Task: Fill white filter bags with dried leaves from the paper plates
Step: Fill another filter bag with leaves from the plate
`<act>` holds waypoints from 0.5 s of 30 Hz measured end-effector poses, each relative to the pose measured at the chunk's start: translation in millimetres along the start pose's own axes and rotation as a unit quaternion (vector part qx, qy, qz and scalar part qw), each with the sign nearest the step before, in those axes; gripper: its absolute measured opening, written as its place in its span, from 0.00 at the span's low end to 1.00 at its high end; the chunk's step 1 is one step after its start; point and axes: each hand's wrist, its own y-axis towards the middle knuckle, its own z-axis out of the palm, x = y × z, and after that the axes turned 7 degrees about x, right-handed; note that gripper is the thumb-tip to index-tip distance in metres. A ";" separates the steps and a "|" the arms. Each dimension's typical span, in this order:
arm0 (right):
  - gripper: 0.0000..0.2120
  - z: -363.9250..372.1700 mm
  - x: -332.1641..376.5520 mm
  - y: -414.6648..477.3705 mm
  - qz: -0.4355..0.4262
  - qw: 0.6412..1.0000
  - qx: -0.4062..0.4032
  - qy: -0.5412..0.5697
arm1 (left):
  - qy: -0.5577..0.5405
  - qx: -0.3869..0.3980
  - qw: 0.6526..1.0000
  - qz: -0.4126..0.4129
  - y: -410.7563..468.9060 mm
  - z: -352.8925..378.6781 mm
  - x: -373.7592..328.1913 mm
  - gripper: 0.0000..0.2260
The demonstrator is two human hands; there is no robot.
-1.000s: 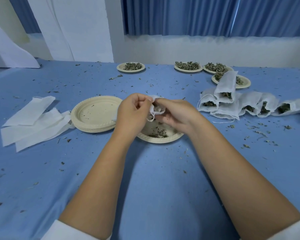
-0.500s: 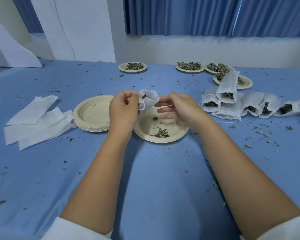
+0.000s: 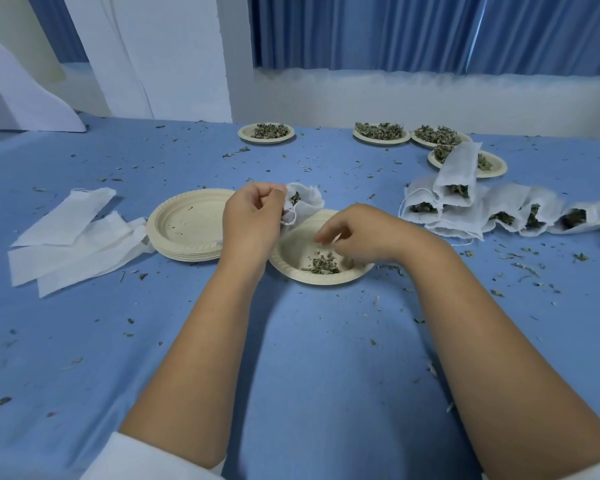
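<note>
One limp, seemingly weightless bag [image 3: 307, 200], pinched at its rim by the left hand [image 3: 250, 220], hangs over the plate [image 3: 312, 280]; right hand [image 3: 368, 233] hovers over likely brittle leaves [image 3: 323, 266], grip unclear.

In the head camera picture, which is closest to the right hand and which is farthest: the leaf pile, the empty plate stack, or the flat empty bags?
1. The leaf pile, on the plate just under the right hand.
2. The stack of empty plates, further to the left.
3. The flat empty bags, far left on the table.
</note>
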 end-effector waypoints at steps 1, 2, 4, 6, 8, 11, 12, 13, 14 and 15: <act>0.17 -1.1 -0.4 -1.4 0.000 1.000 0.019 -0.016 | 0.001 0.001 1.000 0.000 -0.2 0.3 0.2 0.06; 0.17 -1.4 -0.3 -2.0 -0.002 0.999 0.037 -0.038 | 0.001 0.001 1.000 0.000 -0.4 0.3 0.1 0.06; 0.19 1.1 0.1 -0.9 -0.011 0.997 0.055 -0.052 | 0.001 0.002 1.000 0.000 -0.2 0.2 -0.2 0.06; 0.23 6.1 1.5 1.8 -0.015 0.998 0.058 -0.025 | 0.005 0.007 1.000 0.000 0.2 0.1 -0.2 0.06; 0.24 12.0 2.9 6.1 -0.019 0.998 0.045 -0.030 | 0.009 0.011 1.000 0.001 0.1 0.2 0.0 0.07; 0.20 19.0 4.2 11.0 -0.028 0.998 0.026 -0.051 | 0.016 0.012 1.000 0.002 0.1 0.1 0.7 0.07; 0.18 20.7 4.6 12.0 -0.030 0.998 0.023 -0.048 | 0.018 0.012 1.000 0.004 0.1 0.3 0.8 0.07; 0.16 22.3 4.9 12.8 -0.032 0.998 0.022 -0.044 | 0.022 0.012 1.000 0.005 0.2 0.5 0.9 0.07; 0.13 23.9 5.5 13.6 -0.035 0.998 0.020 -0.044 | 0.025 0.011 1.000 0.006 0.2 0.6 0.8 0.07; 0.11 25.6 6.5 14.3 -0.041 0.998 0.017 -0.050 | 0.027 0.010 1.000 0.006 0.2 0.6 0.7 0.07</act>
